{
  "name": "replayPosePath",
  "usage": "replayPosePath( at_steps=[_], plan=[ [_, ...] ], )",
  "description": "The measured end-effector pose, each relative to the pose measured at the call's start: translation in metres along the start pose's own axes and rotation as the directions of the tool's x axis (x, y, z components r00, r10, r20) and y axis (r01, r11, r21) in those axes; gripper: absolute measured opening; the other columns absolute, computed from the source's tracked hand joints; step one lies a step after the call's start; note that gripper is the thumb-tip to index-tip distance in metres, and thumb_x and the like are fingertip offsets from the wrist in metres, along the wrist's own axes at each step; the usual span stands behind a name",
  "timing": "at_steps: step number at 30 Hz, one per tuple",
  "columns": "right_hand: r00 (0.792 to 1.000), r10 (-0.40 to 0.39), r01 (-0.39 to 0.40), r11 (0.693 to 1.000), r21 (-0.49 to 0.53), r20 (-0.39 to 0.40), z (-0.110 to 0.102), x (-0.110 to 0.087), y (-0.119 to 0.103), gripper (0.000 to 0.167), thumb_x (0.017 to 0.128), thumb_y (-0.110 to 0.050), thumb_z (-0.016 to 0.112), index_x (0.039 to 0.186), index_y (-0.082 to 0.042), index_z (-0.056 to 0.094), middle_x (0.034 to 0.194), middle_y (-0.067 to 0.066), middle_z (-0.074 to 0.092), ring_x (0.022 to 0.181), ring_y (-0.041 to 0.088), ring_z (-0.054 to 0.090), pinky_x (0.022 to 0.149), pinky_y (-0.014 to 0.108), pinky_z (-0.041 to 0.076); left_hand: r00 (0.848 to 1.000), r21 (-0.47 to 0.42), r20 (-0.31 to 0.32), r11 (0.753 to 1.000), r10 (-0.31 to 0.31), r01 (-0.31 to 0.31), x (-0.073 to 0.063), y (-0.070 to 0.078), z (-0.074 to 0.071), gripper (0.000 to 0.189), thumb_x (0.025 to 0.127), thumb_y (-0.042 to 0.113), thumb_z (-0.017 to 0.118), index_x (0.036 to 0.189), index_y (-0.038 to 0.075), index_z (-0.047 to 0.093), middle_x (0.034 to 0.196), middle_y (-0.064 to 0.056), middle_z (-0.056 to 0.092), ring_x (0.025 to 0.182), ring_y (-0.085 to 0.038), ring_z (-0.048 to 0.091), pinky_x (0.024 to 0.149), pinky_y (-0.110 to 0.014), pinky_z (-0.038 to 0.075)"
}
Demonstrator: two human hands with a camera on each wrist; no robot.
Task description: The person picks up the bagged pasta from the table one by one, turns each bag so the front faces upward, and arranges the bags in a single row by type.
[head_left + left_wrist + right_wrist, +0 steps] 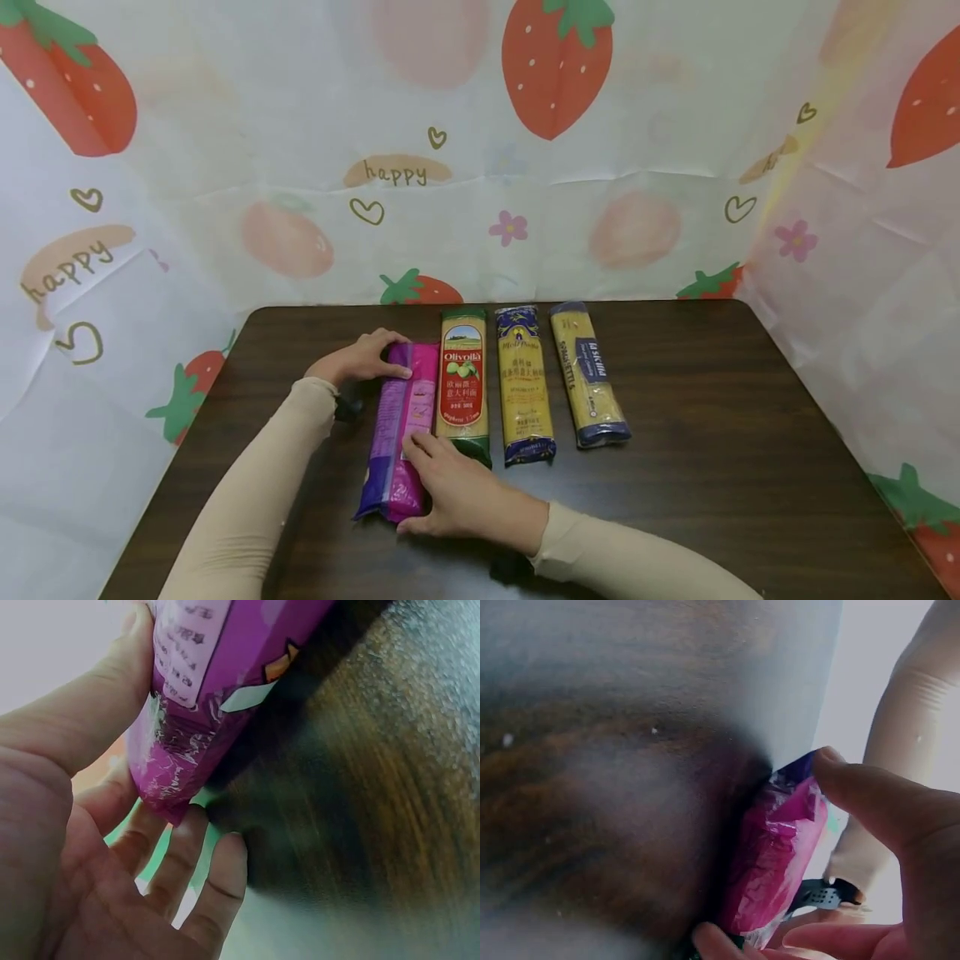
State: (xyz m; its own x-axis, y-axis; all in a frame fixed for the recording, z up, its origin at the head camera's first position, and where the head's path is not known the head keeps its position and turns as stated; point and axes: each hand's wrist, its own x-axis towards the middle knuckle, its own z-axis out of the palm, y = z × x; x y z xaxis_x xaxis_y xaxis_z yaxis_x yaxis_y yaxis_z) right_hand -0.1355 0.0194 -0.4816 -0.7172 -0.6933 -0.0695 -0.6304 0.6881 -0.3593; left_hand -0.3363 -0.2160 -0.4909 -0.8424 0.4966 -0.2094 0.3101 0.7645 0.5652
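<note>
A pink-and-purple plastic packet lies slanted on the dark table, leftmost in a row of packets. At its far end my left hand grips it, the thumb on the upper face and the fingers around the end. In the left wrist view, the thumb presses one side of the packet while the fingers spread below its crumpled end. My right hand holds the near right part, thumb by the bottom corner and fingers on the right edge. The right wrist view shows the thumb touching the corner of the packet.
Right of it lie an Olivoilà spaghetti pack with a red label, a yellow-and-blue spaghetti pack and a spaghetti pack with a dark blue label. A strawberry-print sheet hangs behind the brown table.
</note>
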Motion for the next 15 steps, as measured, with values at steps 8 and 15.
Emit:
replayPosePath(
  at_steps=[8, 15],
  plan=[
    [0.999, 0.046, -0.045, 0.995, -0.094, 0.008, 0.002, 0.006, -0.011, 0.11, 0.084, -0.066, 0.085, 0.163, -0.005, 0.041, 0.166, 0.014, 0.04, 0.147, 0.029, 0.046, 0.102, 0.036, 0.058, 1.0, 0.007, -0.011, 1.0, -0.015, 0.015, 0.002, -0.003, 0.002, 0.062, 0.101, 0.032, 0.078, 0.148, 0.001, 0.056, 0.144, -0.027, 0.048, 0.136, -0.051, 0.039, 0.113, -0.067, 0.038],
    [0.997, 0.073, -0.073, 0.986, -0.151, -0.004, 0.007, 0.007, -0.016, 0.111, 0.082, -0.066, 0.087, 0.163, -0.004, 0.041, 0.165, 0.016, 0.041, 0.145, 0.03, 0.046, 0.098, 0.036, 0.061, 1.0, -0.02, -0.009, 1.0, -0.01, 0.01, 0.0, -0.001, 0.003, 0.06, 0.1, 0.033, 0.079, 0.146, 0.002, 0.057, 0.145, -0.027, 0.048, 0.136, -0.052, 0.038, 0.114, -0.068, 0.038]
  ],
)
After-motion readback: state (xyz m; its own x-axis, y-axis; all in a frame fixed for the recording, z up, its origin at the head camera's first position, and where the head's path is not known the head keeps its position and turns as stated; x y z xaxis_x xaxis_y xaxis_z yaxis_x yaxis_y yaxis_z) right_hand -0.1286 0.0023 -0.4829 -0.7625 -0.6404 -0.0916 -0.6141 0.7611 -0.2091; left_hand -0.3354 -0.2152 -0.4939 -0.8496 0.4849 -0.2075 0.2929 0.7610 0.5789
